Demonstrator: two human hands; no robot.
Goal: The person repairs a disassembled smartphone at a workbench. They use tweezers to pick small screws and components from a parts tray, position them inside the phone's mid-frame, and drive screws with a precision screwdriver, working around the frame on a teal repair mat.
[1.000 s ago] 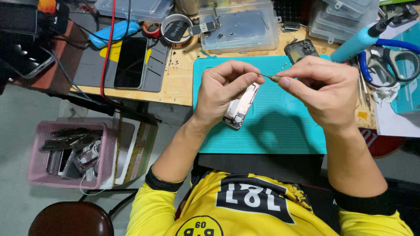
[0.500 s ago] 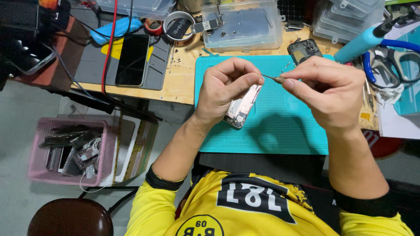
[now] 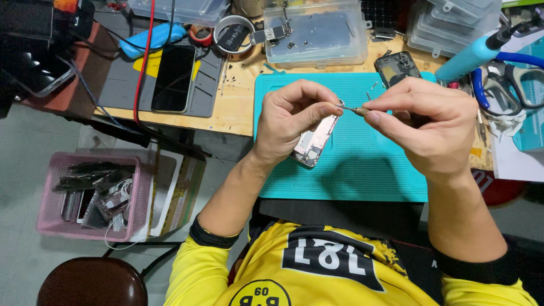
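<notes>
My left hand point(image 3: 293, 116) grips an opened phone housing point(image 3: 313, 141), silver with its insides showing, tilted above the teal work mat point(image 3: 362, 175). My right hand point(image 3: 425, 122) pinches a thin metal tool point(image 3: 352, 109) whose tip points left and meets the upper edge of the housing by my left fingertips. Both hands hover over the middle of the mat. A dark phone frame point(image 3: 396, 67) lies at the mat's far edge behind my right hand.
A black phone point(image 3: 174, 77) lies on a grey mat point(image 3: 122, 90) at the left. Clear plastic boxes point(image 3: 314, 34) and a tape roll point(image 3: 232, 34) stand at the back. Pliers point(image 3: 504, 85) lie at right. A pink basket point(image 3: 51, 221) of parts sits on the floor, a stool point(image 3: 90, 283) below.
The hands have stayed together over the mat; the housing and tool show only a slight shift, and the grip is unchanged.
</notes>
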